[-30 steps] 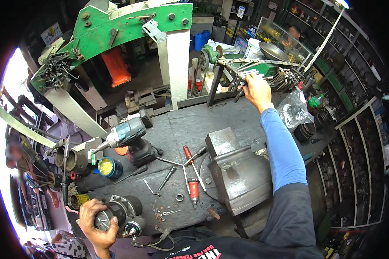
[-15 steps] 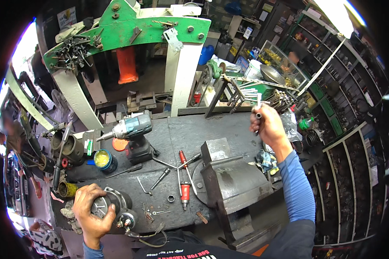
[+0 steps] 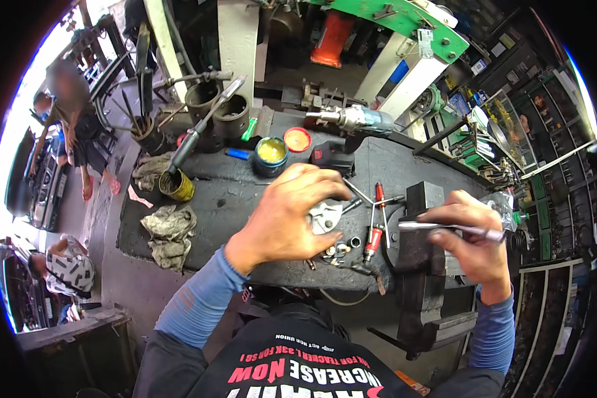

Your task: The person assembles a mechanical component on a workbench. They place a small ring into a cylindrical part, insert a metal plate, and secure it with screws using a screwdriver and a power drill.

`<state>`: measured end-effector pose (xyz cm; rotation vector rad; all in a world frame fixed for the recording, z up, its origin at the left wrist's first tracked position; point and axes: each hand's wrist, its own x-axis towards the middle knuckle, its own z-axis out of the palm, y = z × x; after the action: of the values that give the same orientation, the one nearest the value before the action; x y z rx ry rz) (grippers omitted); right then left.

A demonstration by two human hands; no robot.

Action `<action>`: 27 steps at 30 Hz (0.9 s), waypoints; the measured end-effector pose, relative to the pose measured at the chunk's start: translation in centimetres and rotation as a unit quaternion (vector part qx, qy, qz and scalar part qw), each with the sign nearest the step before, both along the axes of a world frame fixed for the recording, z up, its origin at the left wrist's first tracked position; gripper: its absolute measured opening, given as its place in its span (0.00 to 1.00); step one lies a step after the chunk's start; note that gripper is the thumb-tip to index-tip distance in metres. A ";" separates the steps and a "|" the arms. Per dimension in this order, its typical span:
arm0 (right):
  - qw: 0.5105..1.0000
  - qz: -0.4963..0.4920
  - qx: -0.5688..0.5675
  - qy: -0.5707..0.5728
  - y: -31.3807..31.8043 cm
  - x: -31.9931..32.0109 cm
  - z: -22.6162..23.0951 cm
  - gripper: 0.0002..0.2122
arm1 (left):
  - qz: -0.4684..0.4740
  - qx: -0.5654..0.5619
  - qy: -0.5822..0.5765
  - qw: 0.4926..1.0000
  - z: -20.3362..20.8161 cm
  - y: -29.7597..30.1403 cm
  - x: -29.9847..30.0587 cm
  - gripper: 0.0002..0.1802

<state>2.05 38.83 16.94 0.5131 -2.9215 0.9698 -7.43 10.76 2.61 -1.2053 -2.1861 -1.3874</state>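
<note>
In the middle, my left hand (image 3: 288,215) curves its fingers and thumb around a starter motor (image 3: 325,216). The motor's pale metal end shows between thumb and fingertips; my palm covers the rest. Above the bench vise (image 3: 423,229) my right hand (image 3: 471,245) grips a slim chrome socket tool (image 3: 414,225) lying roughly level, its ends pointing left and right. Between the hands lie a red-handled impact driver (image 3: 373,242), a loose socket (image 3: 355,242) and a red-tipped screwdriver (image 3: 379,192). Small metal pieces (image 3: 337,251) show just below my left thumb, partly hidden.
A cordless impact wrench (image 3: 351,119) stands on the bench behind an open grease tub (image 3: 270,156) and its orange lid (image 3: 298,139). Rags (image 3: 169,235), a yellow can (image 3: 177,186) and metal cylinders (image 3: 231,116) sit at left. Two people (image 3: 73,113) are beyond the bench.
The view has swung left. My left hand and the motor have moved right, toward the vise. My right hand has come down from near the tool rack, and its tool now lies level.
</note>
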 end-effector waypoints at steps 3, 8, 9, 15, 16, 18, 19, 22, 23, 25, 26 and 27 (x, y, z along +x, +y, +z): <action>0.969 0.106 0.216 0.063 -5.1 -0.9 0.9 0.14 | -0.014 0.034 0.000 0.999 -0.9 0.1 -0.2 0.28; 0.910 0.207 0.328 0.147 -9.0 -3.3 0.2 0.15 | -0.017 0.074 -0.009 0.997 -1.3 0.3 -0.3 0.27; 0.902 0.213 0.346 0.145 -9.4 -3.4 0.3 0.15 | -0.019 0.079 -0.013 0.997 -1.4 0.4 -0.3 0.26; 0.827 0.269 0.450 0.205 -11.6 -4.3 0.9 0.12 | -0.019 0.095 -0.028 0.995 -2.0 0.3 -0.3 0.23; 0.823 0.274 0.439 0.236 -11.7 -4.4 0.5 0.11 | -0.025 0.088 -0.026 0.995 -1.9 0.3 -0.4 0.22; 0.827 0.277 0.445 0.205 -12.0 -4.6 0.7 0.09 | -0.028 0.090 -0.022 0.995 -1.9 0.3 -0.5 0.22; 0.828 0.279 0.448 0.190 -12.3 -4.9 0.9 0.08 | -0.028 0.090 -0.020 0.995 -1.8 0.2 -0.6 0.22; 0.804 0.324 0.469 0.167 -13.2 -5.6 0.9 0.06 | -0.038 -0.003 -0.028 0.999 -0.9 -0.3 -1.7 0.22; 0.792 0.347 0.471 0.174 -13.3 -5.8 0.8 0.05 | -0.057 -0.023 -0.024 0.998 -0.5 -0.4 -2.0 0.21; 0.793 0.361 0.460 0.169 -12.6 -6.0 0.9 0.05 | -0.094 -0.062 -0.019 0.993 0.4 -0.3 -2.5 0.21; 0.798 0.359 0.454 0.170 -12.0 -6.2 0.7 0.05 | -0.100 -0.055 -0.031 0.993 0.1 0.1 -2.5 0.20; 0.802 0.356 0.449 0.171 -11.7 -6.4 0.6 0.05 | -0.090 -0.044 -0.032 0.994 -0.1 0.1 -2.5 0.20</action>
<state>-4.31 27.11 17.52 1.6596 -2.6333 -0.6193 -9.94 10.90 2.48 -1.4416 -2.2511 -1.4291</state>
